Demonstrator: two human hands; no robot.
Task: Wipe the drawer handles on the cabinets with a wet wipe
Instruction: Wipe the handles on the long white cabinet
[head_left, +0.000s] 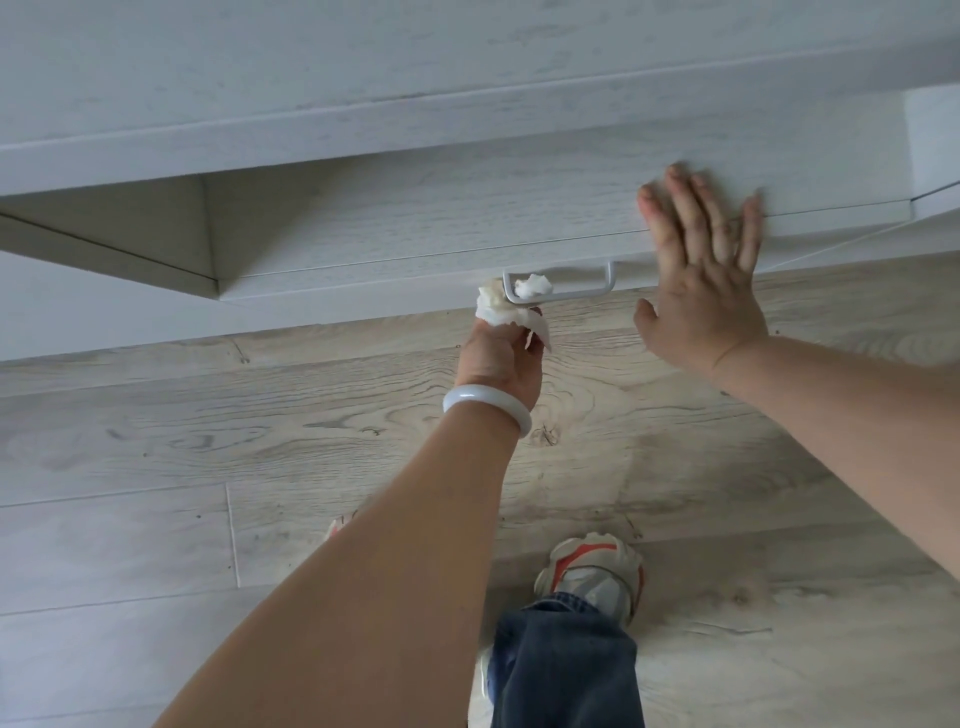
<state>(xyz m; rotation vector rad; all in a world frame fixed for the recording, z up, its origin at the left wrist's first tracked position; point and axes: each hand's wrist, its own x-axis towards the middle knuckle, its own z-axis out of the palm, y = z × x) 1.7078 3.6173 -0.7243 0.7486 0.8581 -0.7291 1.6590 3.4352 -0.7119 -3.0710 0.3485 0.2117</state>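
Note:
A pale wood-grain cabinet drawer front (441, 218) fills the upper middle of the view, seen from above. Its white bar handle (576, 293) runs along the lower edge. My left hand (498, 358), with a pale bangle on the wrist, grips a crumpled white wet wipe (498, 306). The wipe is wrapped around the handle's left end, and a bit of it shows behind the bar. My right hand (701, 275) lies flat with fingers spread on the drawer front, just right of the handle.
The cabinet top (363, 62) overhangs above the drawer. Light wood-plank floor (208, 441) spreads below. My foot in a white and red trainer (592, 571) and a blue jeans leg (561, 670) stand close to the cabinet.

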